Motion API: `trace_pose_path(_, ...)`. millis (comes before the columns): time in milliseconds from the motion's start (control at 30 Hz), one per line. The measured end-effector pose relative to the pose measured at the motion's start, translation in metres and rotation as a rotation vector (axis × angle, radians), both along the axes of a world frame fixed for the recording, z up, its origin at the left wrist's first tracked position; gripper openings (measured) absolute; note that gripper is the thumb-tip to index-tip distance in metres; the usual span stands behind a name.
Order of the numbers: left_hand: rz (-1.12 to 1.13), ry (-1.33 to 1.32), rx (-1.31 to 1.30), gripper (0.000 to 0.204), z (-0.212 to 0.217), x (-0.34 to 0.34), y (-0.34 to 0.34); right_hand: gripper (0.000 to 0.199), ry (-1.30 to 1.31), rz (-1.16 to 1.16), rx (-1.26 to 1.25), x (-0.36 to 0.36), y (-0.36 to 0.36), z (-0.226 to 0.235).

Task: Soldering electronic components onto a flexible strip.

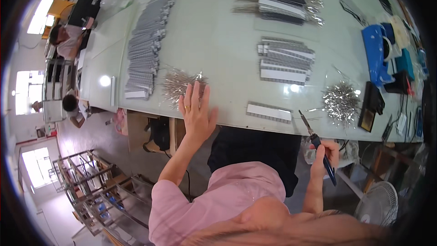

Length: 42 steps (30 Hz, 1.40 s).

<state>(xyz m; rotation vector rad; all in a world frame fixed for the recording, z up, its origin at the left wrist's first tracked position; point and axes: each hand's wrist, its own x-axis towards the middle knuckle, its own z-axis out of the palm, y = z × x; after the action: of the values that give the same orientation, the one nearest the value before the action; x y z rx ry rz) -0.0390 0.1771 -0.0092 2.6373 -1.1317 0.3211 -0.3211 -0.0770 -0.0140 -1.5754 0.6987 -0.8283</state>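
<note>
My left hand [196,111] reaches out flat over the table edge, fingers spread, its tips touching a loose pile of thin shiny metal pins [180,84]. It holds nothing and wears a ring. My right hand [324,154] is below the table edge, closed around a blue-handled soldering iron [318,148] whose tip points up toward the table. A grey-and-white strip of parts [268,112] lies on the table between my hands. A second pile of shiny pins [341,101] lies right of the tool tip.
The pale green table [218,41] carries a long stack of grey strips [145,45] at left and more stacks [286,60] in the middle. Blue boxes [375,52] and dark tools crowd the right end. A fan [380,202] stands lower right; two people [68,38] sit far left.
</note>
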Motion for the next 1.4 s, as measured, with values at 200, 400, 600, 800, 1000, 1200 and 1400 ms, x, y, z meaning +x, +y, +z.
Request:
trace_pose_path(200, -0.111, 0.179, 0.100, 0.063, 0.001, -0.010, -0.002, 0.014, -0.023, 0.136, 0.013, 0.028, 0.010, 0.007)
trace_pose_path(400, -0.137, 0.162, 0.030, 0.063, -0.003, -0.023, 0.000, 0.013, -0.009, 0.134, 0.000, 0.037, 0.019, 0.012)
trace_pose_path(600, -0.150, 0.086, -0.034, 0.057, -0.012, -0.012, 0.002, 0.011, -0.007, 0.255, -0.015, 0.059, 0.029, 0.018)
trace_pose_path(800, -0.233, 0.094, -0.120, 0.055, -0.016, -0.022, -0.006, 0.009, 0.111, 0.323, -0.047, 0.086, 0.036, 0.032)
trace_pose_path(1000, -0.283, 0.104, -0.138, 0.052, -0.019, -0.023, -0.011, 0.008, 0.227, 0.384, -0.185, 0.099, 0.040, 0.038)
trace_pose_path(1200, -0.329, 0.100, -0.133, 0.053, -0.022, -0.018, -0.010, 0.009, 0.200, 0.391, -0.338, 0.109, 0.042, 0.043)
trace_pose_path(1400, -0.339, 0.117, -0.126, 0.054, -0.021, -0.019, -0.010, 0.010, 0.234, 0.391, -0.369, 0.114, 0.045, 0.048)
